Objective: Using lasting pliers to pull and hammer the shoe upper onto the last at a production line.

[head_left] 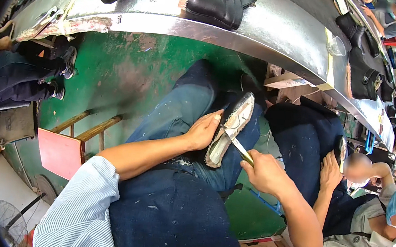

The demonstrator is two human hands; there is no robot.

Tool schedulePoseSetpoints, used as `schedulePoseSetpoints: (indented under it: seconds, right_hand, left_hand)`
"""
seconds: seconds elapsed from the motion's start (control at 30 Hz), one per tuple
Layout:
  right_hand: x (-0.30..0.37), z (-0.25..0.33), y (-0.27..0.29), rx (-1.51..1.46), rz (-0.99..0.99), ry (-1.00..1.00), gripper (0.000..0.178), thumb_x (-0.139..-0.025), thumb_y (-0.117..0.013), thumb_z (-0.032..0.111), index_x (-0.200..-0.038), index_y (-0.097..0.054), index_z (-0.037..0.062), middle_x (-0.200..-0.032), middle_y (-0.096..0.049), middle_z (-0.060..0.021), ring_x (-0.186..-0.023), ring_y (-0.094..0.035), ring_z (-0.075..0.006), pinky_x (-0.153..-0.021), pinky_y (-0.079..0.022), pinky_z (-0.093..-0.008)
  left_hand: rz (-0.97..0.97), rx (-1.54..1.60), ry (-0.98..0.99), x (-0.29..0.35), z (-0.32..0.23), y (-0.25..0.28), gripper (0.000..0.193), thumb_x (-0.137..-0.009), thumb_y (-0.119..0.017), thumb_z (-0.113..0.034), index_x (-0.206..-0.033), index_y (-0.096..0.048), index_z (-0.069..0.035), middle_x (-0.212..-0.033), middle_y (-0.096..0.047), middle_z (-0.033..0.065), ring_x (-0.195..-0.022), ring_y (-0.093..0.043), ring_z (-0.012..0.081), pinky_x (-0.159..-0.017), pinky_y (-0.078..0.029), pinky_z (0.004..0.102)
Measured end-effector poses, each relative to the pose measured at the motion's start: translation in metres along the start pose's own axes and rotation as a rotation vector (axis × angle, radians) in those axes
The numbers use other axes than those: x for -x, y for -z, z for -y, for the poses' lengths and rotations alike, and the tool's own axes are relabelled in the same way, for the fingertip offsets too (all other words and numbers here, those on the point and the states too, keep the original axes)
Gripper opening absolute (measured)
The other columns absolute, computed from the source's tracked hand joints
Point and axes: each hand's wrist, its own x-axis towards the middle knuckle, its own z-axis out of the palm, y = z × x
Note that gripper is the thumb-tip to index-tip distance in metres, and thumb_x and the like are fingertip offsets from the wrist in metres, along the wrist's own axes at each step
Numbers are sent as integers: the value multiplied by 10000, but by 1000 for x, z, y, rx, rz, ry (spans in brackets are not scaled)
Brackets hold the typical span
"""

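An upturned black shoe rests on my lap, its pale, jagged-edged underside facing up. My left hand grips it from the left side, fingers along the upper. In my right hand is a knife-like tool with a flat steel blade; the fist wraps round its handle. The blade's tip touches the middle of the underside, near a dark line or thread. What lies inside my right palm is hidden.
Ahead runs a metal-topped bench bearing black boots. A stool with a pink seat stands left. Close on my right sits a co-worker, whose hand holds a dark shoe. Another person's legs are far left; a fan stands lower left.
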Motion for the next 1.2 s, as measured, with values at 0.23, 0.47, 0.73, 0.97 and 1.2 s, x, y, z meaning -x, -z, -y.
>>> schedulePoseSetpoints:
  seconds: [0.23, 0.47, 0.73, 0.97, 1.2]
  right_hand:
    - [-12, -13, -86, -343, -387, 205, 188, -907, -639, 137, -1031, -612, -2, -809, -658, -239, -770, -652, -438, -681, -517, -479]
    - [-11, -11, -148, -940, -571, 86, 220, -918, -648, 155, -1080, -634, 8, -793, -644, -63, -681, -595, -153, -662, -493, -324]
    - [0, -52, -91, -1029, -122, 135, 384, -957, -575, 118, -1293, -530, -62, -1126, -631, -125, -831, -622, -152, -727, -561, -307]
    - [-28, -57, -46, -1291, 151, 224, 383, -939, -595, 101, -1293, -549, -38, -1085, -635, -111, -825, -622, -150, -738, -573, -310]
    - [-50, -44, -72, -664, -443, 270, 207, -916, -630, 126, -1055, -630, -27, -852, -653, -175, -753, -652, -287, -717, -512, -363]
  left_hand:
    - [37, 271, -63, 29, -36, 0, 610, -1063, -300, -365, -1467, -284, 91, -1511, -332, 258, -1439, -289, 345, -1180, -220, 381]
    - [92, -154, -199, 20, -58, -1, 770, -963, -563, -421, -1517, -244, 8, -1478, -357, 252, -1384, -330, 393, -1158, -243, 435]
    - [-59, -142, -111, 9, -56, -1, 811, -896, -648, -315, -1551, -235, -73, -1337, -527, 227, -1270, -471, 365, -1097, -342, 416]
    - [-41, 24, -183, 12, -62, 4, 783, -916, -621, -191, -1559, -194, -60, -1342, -532, 262, -1231, -546, 353, -1055, -406, 383]
    - [-37, -116, -181, 13, -67, 7, 754, -927, -598, -178, -1558, -201, -61, -1445, -447, 260, -1325, -476, 365, -1093, -378, 376]
